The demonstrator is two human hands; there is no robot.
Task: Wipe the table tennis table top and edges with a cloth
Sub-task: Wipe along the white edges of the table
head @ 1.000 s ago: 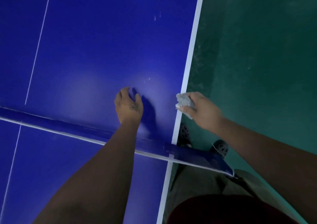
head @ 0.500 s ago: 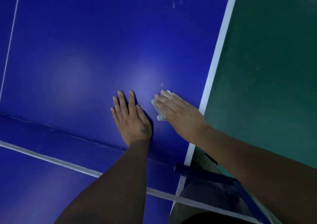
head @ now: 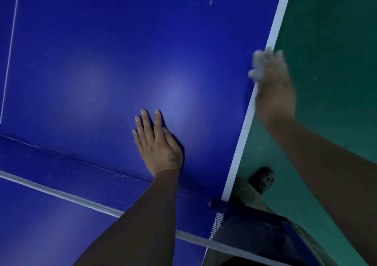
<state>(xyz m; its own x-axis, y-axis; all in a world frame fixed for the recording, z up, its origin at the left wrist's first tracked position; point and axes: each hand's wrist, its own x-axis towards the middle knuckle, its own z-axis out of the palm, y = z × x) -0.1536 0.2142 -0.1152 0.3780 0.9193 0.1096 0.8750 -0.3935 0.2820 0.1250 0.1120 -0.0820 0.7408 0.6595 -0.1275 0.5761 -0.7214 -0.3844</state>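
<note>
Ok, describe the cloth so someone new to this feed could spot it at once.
Follow the blue table tennis table to the white line along its right edge. Partway up it is the blurred right hand, with the cloth bunched at its far end. It is the only pale grey, crumpled lump; the left hand lies flat and bare.

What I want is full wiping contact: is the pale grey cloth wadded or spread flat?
Wadded: the pale grey cloth is a blurred lump at the right hand, over the blue table by its white edge stripe.
</note>
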